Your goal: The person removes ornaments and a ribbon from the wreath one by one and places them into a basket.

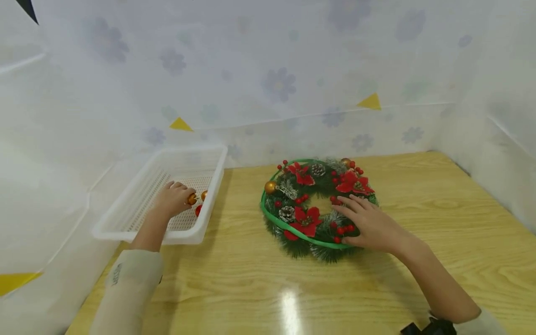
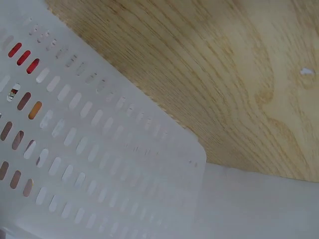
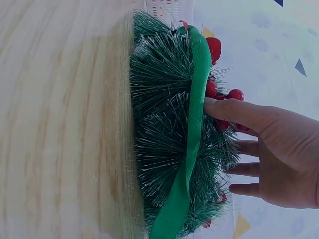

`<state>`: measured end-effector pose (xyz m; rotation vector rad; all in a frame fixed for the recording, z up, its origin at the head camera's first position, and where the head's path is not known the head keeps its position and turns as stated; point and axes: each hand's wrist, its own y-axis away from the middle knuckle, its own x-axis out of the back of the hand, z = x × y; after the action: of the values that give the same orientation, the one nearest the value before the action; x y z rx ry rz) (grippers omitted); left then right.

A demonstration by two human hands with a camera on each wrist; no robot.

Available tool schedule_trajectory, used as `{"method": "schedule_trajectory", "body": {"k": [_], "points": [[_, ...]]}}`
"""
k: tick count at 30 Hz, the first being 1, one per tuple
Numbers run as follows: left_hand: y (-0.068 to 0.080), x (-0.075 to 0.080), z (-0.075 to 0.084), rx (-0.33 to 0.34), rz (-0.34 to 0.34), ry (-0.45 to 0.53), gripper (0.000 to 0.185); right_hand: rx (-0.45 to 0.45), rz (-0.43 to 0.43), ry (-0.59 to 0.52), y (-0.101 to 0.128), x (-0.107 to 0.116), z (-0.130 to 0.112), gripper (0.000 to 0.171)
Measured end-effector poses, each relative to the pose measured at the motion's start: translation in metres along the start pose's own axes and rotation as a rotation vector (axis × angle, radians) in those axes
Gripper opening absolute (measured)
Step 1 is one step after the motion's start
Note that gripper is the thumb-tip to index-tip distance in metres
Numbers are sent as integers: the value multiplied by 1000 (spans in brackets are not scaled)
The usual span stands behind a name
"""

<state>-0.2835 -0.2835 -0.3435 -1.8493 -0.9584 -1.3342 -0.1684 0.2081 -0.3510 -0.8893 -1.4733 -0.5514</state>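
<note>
My left hand reaches into a white plastic basket, its fingers pinching a gold Christmas bauble. Close by in the basket lie another gold bauble and a red one. On the table sits a green Christmas wreath with red poinsettias, pinecones, berries and a green ribbon round its outside. A gold bauble is on its left side. My right hand rests on the wreath's right side, fingers spread; in the right wrist view its thumb lies by red berries.
The wood-grain table runs up to a white flowered sheet at the back and sides. The basket stands at the left against the sheet, apart from the wreath. Its slotted wall fills much of the left wrist view.
</note>
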Motion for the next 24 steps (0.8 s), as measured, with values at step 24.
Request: {"method": "schedule_trajectory", "body": {"k": [24], "points": [[-31,46,35,-39,297,-48,27,-16,-7,6,0,1,-1,78]]}}
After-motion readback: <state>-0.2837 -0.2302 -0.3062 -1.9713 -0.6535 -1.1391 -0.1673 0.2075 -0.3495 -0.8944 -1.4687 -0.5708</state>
